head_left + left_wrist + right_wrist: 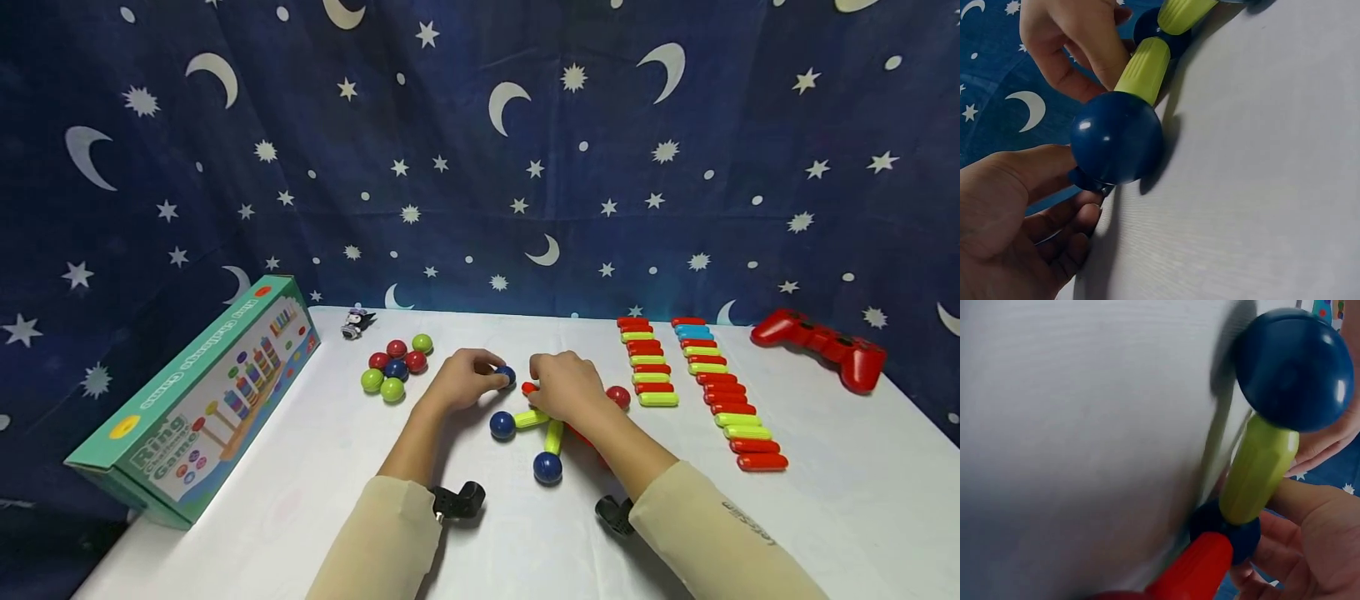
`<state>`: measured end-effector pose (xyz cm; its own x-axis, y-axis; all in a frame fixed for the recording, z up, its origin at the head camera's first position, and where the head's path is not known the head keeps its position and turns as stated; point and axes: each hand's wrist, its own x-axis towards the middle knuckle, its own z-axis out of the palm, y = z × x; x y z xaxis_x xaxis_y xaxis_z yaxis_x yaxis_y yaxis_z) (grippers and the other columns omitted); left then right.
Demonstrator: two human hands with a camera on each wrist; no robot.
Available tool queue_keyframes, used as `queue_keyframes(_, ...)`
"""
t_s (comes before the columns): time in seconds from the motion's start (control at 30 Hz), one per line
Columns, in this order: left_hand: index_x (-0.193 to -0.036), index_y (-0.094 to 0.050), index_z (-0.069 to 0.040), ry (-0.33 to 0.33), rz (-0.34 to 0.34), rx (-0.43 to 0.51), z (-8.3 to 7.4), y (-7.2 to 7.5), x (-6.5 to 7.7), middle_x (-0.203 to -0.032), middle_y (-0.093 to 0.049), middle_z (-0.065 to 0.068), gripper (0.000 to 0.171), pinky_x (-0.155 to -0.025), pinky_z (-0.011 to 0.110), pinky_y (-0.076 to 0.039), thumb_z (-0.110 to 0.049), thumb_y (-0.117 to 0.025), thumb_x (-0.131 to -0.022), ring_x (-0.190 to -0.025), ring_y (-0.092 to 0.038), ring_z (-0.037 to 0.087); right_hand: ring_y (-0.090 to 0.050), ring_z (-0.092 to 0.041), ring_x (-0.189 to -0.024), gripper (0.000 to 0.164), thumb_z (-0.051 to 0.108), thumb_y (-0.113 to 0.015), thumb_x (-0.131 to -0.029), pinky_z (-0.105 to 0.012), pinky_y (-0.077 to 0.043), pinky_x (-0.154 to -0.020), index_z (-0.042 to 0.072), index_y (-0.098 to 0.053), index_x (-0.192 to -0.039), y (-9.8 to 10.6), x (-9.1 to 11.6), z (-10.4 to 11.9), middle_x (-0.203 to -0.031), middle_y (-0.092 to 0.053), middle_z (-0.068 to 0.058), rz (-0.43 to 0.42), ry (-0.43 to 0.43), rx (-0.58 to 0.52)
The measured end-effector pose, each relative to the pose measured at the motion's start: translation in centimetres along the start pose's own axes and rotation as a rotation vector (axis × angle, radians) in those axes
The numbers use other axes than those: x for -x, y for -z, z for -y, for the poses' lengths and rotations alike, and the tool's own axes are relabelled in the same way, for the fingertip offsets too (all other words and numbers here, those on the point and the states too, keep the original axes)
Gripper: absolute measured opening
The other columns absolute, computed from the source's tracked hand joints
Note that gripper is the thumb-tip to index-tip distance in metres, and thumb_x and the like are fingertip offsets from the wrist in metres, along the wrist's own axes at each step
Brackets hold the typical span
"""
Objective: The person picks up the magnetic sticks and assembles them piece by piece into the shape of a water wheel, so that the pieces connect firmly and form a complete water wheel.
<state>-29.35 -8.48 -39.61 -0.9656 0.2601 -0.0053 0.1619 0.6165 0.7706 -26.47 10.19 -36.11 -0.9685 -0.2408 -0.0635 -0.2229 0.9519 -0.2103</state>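
Nearest: tan sleeves (378,542) and two black wrist cameras (459,502) over the near part of the white tabletop (277,500).

Mid-table, roughly centred between left and right edges: a ball-and-rod build. Near blue ball (547,468) on one yellow-green rod (553,437); side blue ball (502,426), a little farther from the near edge, on another. Both rods run in under the right hand (564,385). Right wrist view: its curled fingers grip a blue hub ball (1246,542), to which a yellow-green rod and a red rod (1194,569) join. Red ball (618,397) just beside that hand, toward the right edge.

Left hand (467,379) pinches a loose blue ball (506,377) between thumb and fingers, apart from the build.

Left of hands: cluster of balls (396,370), three red, three green, one blue. Green "Ring Catching Game" box (232,400) along the left edge. Right side: two columns of rods (724,388), red and yellow-green, a couple of blue in the outer.

Far right corner: red game controller (821,348). Far edge, left part: small figurine (354,323). Behind: navy moon-and-star curtain (450,108).
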Motion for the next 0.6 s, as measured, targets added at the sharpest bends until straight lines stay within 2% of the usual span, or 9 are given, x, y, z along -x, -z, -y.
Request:
queue_keyframes(0.1, -0.12, -0.075, -0.009, -0.016, -0.004, 0.025, 0.27, -0.18, 0.24, -0.102, -0.073, 0.009, 0.031, -0.071, 0.028, -0.051, -0.022, -0.076, -0.092, -0.087, -0.062, 0.019, -0.06, -0.024, -0.086, 0.033, 0.023, -0.084, -0.085, -0.043, -0.055, -0.084, 0.01, -0.071, -0.112, -0.11, -0.27, 0.22, -0.096, -0.072, -0.007, 0.013, -0.01, -0.042)
queue_keyframes(0.33, -0.121, -0.075, -0.009, -0.064, 0.016, 0.025, 0.2, -0.44, 0.5, -0.102, -0.074, 0.009, 0.03, -0.075, 0.027, -0.049, -0.02, -0.076, -0.093, -0.089, -0.062, 0.017, -0.059, -0.022, -0.078, 0.028, 0.022, -0.083, -0.086, -0.033, -0.053, -0.071, 0.009, -0.072, -0.108, -0.12, -0.37, 0.08, -0.093, -0.072, -0.007, 0.041, -0.022, -0.151)
queue_keyframes(0.6, -0.122, -0.075, -0.01, -0.058, 0.019, 0.006, 0.17, -0.36, 0.75, -0.101, -0.073, 0.007, 0.03, -0.078, 0.028, -0.049, -0.02, -0.075, -0.094, -0.088, -0.061, 0.017, -0.059, -0.022, -0.083, 0.028, 0.022, -0.083, -0.086, -0.036, -0.055, -0.076, 0.009, -0.073, -0.109, 0.08, -0.1, 0.02, -0.097, -0.073, -0.007, 0.052, -0.004, -0.189)
